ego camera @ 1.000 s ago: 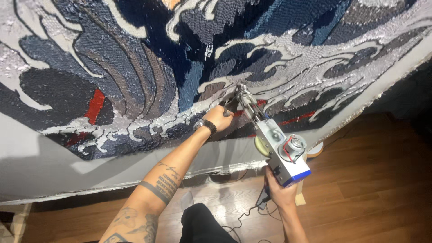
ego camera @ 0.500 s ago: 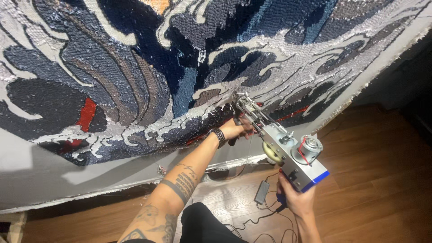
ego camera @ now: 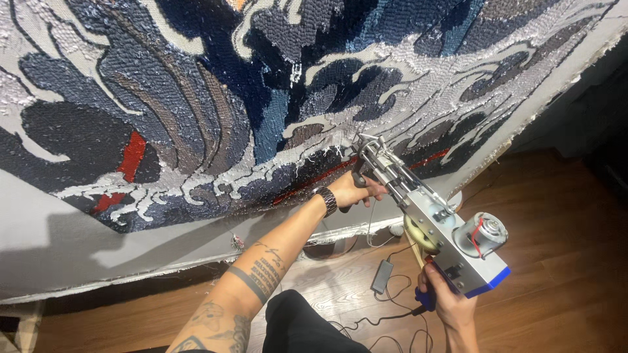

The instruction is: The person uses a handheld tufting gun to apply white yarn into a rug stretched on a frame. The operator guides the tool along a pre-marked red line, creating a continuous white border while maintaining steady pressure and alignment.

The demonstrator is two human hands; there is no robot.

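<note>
A person holds a metal tufting gun [ego camera: 428, 222] against the lower edge of a large tufted rug [ego camera: 216, 98] stretched on an upright frame, seen from a head-worn camera. The left hand [ego camera: 353, 189], a dark band at its wrist, is closed around the gun's front handle just behind the needle, which meets the fabric where dark blue and grey wave shapes give way to a thin red line. The right hand [ego camera: 448, 301] is wrapped around the blue rear grip beneath the gun's silver body, below its pale wheel and small round motor. The tool slants from lower right up towards the cloth, its tip touching or very nearly touching the pile; the exact contact is hard to make out. Bare grey backing cloth [ego camera: 78, 242] hangs under the finished area, with a red patch [ego camera: 133, 155] showing farther left among white foam lines. On the wooden floor [ego camera: 549, 216] beneath, a black power adapter [ego camera: 382, 276] and its looping cable [ego camera: 386, 320] lie between the two arms, near the person's dark-clothed knee [ego camera: 301, 327].
</note>
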